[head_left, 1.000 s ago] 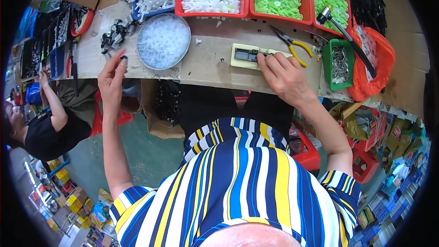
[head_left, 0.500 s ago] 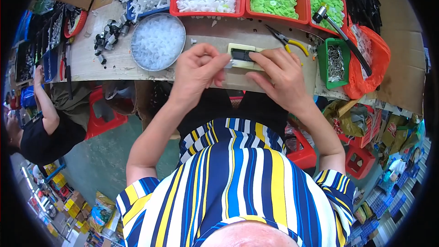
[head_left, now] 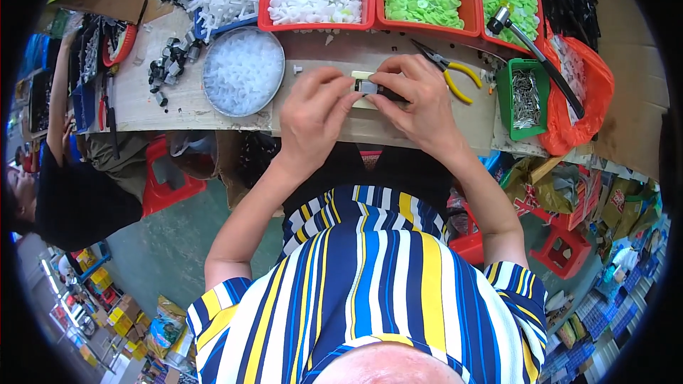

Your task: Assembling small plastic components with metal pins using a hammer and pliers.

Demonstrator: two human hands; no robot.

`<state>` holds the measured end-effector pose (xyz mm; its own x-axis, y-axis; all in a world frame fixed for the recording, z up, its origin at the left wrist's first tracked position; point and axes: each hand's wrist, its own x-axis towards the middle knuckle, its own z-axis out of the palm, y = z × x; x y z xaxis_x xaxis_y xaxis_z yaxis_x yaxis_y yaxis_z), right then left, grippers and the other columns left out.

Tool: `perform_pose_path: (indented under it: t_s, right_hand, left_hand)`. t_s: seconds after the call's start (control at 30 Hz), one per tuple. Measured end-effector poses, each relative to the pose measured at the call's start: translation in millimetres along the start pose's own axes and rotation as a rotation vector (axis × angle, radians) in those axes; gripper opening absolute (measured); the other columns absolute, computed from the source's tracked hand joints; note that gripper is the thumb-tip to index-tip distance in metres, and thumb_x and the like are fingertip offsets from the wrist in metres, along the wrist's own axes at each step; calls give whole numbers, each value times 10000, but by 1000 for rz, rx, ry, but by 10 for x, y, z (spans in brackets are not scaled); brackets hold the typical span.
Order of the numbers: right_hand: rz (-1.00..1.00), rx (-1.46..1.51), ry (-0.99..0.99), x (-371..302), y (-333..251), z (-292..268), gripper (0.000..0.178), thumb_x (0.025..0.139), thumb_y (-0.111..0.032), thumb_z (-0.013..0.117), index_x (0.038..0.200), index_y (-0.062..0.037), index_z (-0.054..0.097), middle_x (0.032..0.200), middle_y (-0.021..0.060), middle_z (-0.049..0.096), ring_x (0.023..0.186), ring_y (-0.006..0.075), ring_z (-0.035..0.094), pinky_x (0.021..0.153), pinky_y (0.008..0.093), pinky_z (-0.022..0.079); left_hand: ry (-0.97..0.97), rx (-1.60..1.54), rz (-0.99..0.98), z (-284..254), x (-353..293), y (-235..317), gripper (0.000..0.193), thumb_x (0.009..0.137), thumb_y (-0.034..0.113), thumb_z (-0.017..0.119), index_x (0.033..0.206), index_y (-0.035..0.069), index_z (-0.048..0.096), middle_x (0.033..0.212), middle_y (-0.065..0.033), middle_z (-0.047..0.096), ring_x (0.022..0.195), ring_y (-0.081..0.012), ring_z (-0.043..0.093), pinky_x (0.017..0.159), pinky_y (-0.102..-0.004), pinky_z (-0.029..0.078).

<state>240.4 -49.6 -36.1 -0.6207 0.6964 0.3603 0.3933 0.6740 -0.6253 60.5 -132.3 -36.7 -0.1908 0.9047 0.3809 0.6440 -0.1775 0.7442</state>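
Over the bench, the fingertips of my left hand (head_left: 311, 115) and my right hand (head_left: 421, 105) close from both sides on a small grey and black plastic part (head_left: 368, 87). Its dark end runs under my right fingers. A cream block (head_left: 361, 75) lies beneath, mostly covered by the part and my hands. Left of my left hand stands a round metal tray (head_left: 279, 84) of small translucent white pieces, and one loose white piece (head_left: 298, 70) lies beside it. Beyond my right hand rest yellow-handled pliers (head_left: 461, 85), jaws pointing up and left.
Red bins (head_left: 316, 27) of white and green pieces line the back. A hammer (head_left: 544, 64) leans across the right side, by a green box (head_left: 528, 131) of metal pins and an orange bag (head_left: 597, 92). Grey and black parts (head_left: 169, 64) are heaped left. A co-worker (head_left: 78, 185) sits far left.
My left hand has shifted right and my right hand slightly left, now both on the grey and black part. A grey piece now shows over the cream block. The co-worker's arm has reached farther up.
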Motion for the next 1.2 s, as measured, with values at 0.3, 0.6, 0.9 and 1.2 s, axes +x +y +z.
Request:
perform_pose_path:
  t_s: [0.3, 0.6, 0.9, 1.2]
  right_hand:
    - [0, 4, -53, 29, 16, -16, 221, 721, -149, 772, 924, -83, 714, 972, 45, 628, 947, 237, 595, 770, 390, 424]
    - [-42, -46, -61, -80, 59, -20, 303, 769, -182, 750, 1057, -107, 697, 998, 53, 616, 1005, 246, 590, 816, 404, 420]
    - [138, -232, 230, -392, 236, -769, 241, 801, -44, 735, 1035, -28, 676, 1018, 125, 639, 923, 291, 634, 801, 379, 494]
    - [543, -510, 174, -963, 778, -1423, 188, 884, -96, 670, 1054, -17, 672, 929, 138, 590, 804, 287, 610, 722, 370, 490]
  left_hand:
    - [-80, 364, 536, 68, 5, -177, 300, 804, 148, 739, 1034, -31, 670, 1074, -129, 647, 1039, -300, 635, 808, -394, 518]
    - [-237, 614, 737, -25, 86, -91, 353, 815, 186, 748, 1075, -41, 674, 1076, -150, 655, 1066, -302, 640, 840, -395, 514]
    - [-346, 63, 300, -168, 280, -101, 210, 797, 91, 753, 973, -8, 696, 989, -151, 650, 916, -306, 648, 770, -376, 524]
    - [-212, 411, 365, -226, 1159, -277, 98, 814, 97, 716, 873, 20, 728, 893, -116, 647, 915, -304, 580, 803, -395, 482]
